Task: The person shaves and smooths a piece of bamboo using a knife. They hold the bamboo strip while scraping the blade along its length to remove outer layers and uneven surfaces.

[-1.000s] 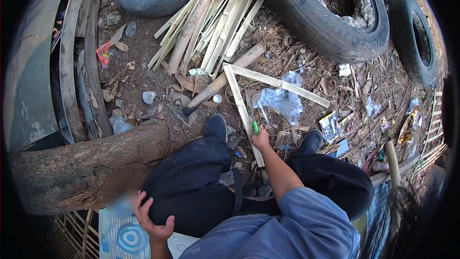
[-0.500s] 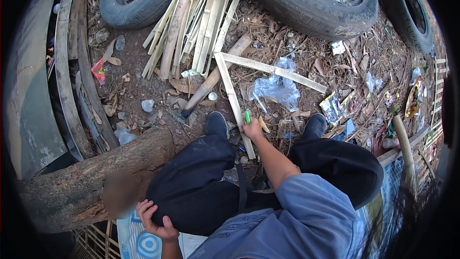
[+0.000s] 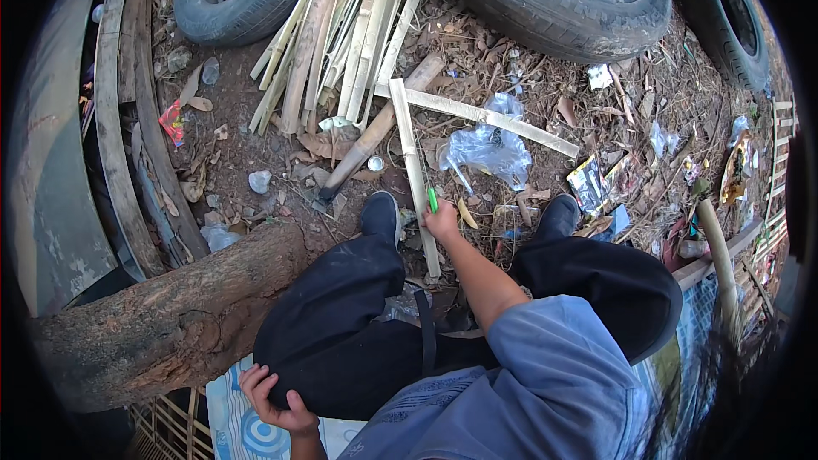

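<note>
My right hand [image 3: 441,220] is closed at the right edge of a pale, flat bamboo strip [image 3: 411,145], low over the ground between my feet. A short bright green piece [image 3: 433,199], its kind unclear, sticks up from the same fingers. The far end of this strip crosses a second bamboo strip [image 3: 503,124] lying slantwise to the right. My left hand [image 3: 277,400] rests against my left knee, fingers apart and holding nothing.
A bundle of split bamboo [image 3: 362,43] lies ahead, near a thicker bamboo pole [image 3: 371,149]. Old tyres [image 3: 579,30] stand beyond. A log [image 3: 170,315] lies left, by wooden planks [image 3: 115,136]. A crumpled clear plastic bag [image 3: 490,153] and litter cover the soil.
My right hand and its strip have shifted slightly left and up. The strip's far end now reaches a little past the second strip. My left hand stays at the knee.
</note>
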`<state>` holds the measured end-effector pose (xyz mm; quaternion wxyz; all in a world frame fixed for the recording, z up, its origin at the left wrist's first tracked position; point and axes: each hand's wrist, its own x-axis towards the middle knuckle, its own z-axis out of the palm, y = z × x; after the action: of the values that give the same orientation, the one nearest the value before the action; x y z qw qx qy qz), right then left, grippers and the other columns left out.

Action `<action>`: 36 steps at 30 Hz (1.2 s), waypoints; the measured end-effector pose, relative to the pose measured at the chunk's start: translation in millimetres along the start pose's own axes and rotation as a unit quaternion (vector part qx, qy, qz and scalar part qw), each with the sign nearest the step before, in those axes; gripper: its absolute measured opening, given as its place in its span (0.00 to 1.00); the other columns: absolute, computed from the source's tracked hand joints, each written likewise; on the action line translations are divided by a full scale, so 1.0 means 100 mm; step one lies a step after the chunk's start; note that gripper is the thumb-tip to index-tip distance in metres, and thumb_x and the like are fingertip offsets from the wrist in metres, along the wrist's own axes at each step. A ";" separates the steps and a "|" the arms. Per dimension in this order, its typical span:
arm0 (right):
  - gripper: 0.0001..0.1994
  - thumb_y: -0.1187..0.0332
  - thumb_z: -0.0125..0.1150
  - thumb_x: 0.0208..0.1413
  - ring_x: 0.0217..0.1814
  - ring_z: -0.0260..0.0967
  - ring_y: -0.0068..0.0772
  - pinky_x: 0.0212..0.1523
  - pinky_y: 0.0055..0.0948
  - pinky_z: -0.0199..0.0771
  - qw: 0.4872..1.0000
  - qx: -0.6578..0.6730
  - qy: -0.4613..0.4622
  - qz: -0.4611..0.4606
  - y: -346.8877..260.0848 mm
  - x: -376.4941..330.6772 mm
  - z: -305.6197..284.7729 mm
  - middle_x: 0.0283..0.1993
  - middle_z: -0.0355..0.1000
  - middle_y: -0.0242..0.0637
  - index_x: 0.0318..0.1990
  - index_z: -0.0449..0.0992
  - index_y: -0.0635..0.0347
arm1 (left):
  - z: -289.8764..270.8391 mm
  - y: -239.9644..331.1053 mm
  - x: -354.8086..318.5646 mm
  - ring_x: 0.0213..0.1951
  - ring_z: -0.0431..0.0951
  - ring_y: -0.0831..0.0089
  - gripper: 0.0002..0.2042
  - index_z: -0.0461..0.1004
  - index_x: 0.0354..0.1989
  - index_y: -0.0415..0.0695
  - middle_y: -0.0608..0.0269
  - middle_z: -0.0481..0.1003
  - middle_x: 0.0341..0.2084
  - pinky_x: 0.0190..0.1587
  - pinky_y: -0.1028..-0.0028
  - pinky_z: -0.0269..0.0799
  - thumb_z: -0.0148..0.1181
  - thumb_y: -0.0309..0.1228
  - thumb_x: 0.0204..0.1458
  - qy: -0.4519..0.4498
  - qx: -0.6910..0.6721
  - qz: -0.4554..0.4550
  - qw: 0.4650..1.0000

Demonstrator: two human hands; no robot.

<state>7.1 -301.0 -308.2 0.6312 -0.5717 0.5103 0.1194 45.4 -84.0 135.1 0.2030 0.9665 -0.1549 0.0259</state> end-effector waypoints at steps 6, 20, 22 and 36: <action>0.06 0.69 0.61 0.43 0.38 0.72 0.59 0.41 0.49 0.71 0.990 -0.132 0.020 -0.036 -0.09 -0.06 0.01 0.31 0.74 0.54 0.27 0.74 0.60 | -0.02 0.00 -0.10 0.48 0.67 0.53 0.15 0.69 0.35 0.40 0.52 0.69 0.39 0.58 0.52 0.55 0.55 0.40 0.48 0.016 0.026 -0.007 1.000; 0.07 0.70 0.61 0.42 0.40 0.72 0.58 0.43 0.49 0.71 0.988 -0.152 0.008 -0.034 -0.04 -0.03 0.11 0.33 0.74 0.55 0.29 0.75 0.61 | 0.00 -0.03 -0.04 0.48 0.67 0.53 0.13 0.70 0.35 0.40 0.53 0.70 0.40 0.58 0.52 0.56 0.55 0.39 0.49 0.006 0.029 -0.020 0.999; 0.06 0.70 0.62 0.41 0.40 0.72 0.58 0.43 0.49 0.71 0.988 -0.149 0.004 -0.041 -0.03 -0.02 0.10 0.33 0.74 0.54 0.28 0.74 0.61 | 0.01 -0.03 -0.03 0.48 0.67 0.53 0.13 0.70 0.35 0.40 0.53 0.70 0.40 0.58 0.52 0.55 0.55 0.39 0.49 0.002 0.030 -0.020 0.999; 0.14 0.63 0.70 0.42 0.33 0.72 0.55 0.35 0.45 0.71 0.977 -0.159 0.101 -0.102 -0.15 -0.24 -0.02 0.25 0.71 0.50 0.25 0.71 0.63 | 0.05 -0.02 0.02 0.49 0.67 0.52 0.13 0.70 0.34 0.40 0.52 0.71 0.40 0.60 0.51 0.54 0.55 0.38 0.48 0.000 0.022 -0.012 1.000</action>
<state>5.9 -297.0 -280.1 0.4860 -0.7232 0.4848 0.0757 48.2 -84.8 130.4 0.1824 0.9724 -0.1426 0.0270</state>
